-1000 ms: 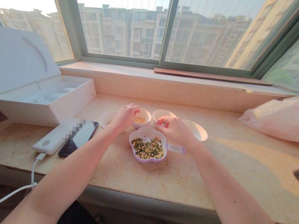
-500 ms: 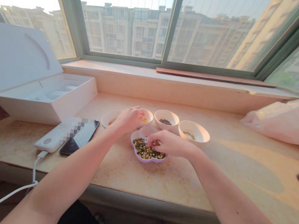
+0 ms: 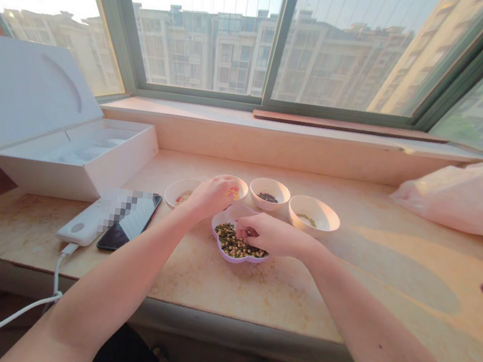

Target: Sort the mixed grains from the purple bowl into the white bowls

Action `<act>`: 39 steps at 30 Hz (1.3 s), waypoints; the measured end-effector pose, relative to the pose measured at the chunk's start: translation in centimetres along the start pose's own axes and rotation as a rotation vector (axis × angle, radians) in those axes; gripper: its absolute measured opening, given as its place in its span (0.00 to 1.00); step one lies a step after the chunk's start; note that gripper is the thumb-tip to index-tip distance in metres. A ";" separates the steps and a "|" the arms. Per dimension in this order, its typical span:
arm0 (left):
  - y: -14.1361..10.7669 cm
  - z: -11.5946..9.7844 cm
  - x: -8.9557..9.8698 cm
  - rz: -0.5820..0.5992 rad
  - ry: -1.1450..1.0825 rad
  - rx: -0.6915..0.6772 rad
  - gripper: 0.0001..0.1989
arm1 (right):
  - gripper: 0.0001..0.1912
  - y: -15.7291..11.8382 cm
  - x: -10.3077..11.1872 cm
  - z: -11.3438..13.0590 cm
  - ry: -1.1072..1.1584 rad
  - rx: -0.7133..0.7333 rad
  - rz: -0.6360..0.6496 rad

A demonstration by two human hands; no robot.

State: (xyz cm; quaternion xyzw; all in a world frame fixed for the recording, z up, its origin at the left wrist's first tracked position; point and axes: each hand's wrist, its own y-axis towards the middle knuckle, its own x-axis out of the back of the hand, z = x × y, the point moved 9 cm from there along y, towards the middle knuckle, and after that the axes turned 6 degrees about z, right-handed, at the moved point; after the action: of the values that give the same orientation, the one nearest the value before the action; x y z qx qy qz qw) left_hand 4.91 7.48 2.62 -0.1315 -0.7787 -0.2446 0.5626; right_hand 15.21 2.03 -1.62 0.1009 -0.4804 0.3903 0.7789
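Note:
A lavender scalloped dish (image 3: 236, 259) holds mixed dark green and yellowish beans (image 3: 228, 240). My right hand (image 3: 268, 232) reaches into it from the right, thumb and fingertips pinched together just at the beans. Behind the dish, my left hand (image 3: 212, 195) is over a white bowl (image 3: 244, 186) of yellow kernels, its fingers curled together and partly hidden. Whatever either set of fingertips holds is too small to make out. Left of that bowl, another white bowl (image 3: 171, 192) has reddish contents, half covered by my left hand.
Farther right stand a bowl of black beans (image 3: 270, 186) and a bowl with some greenish grains (image 3: 324, 218). A phone (image 3: 130, 222), a cabled power bank (image 3: 85, 226) and an open white box (image 3: 76, 173) lie left. A plastic bag (image 3: 468, 198) rests at right.
My left hand has dropped slightly over the kernel bowl, its fingers lower. My right hand has shifted a little left, its fingertips drawn closer together.

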 end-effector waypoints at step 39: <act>-0.7 -2.7 1.4 -0.090 -0.174 -0.113 0.13 | 0.26 -1.2 3.2 -3.0 1.212 -0.001 -0.225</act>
State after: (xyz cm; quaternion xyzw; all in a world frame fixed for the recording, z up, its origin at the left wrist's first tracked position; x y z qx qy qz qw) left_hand 6.27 5.38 4.41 -0.1486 -0.8146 -0.3008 0.4731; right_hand 18.85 4.43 -0.26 -0.0893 0.0609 0.2934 0.9499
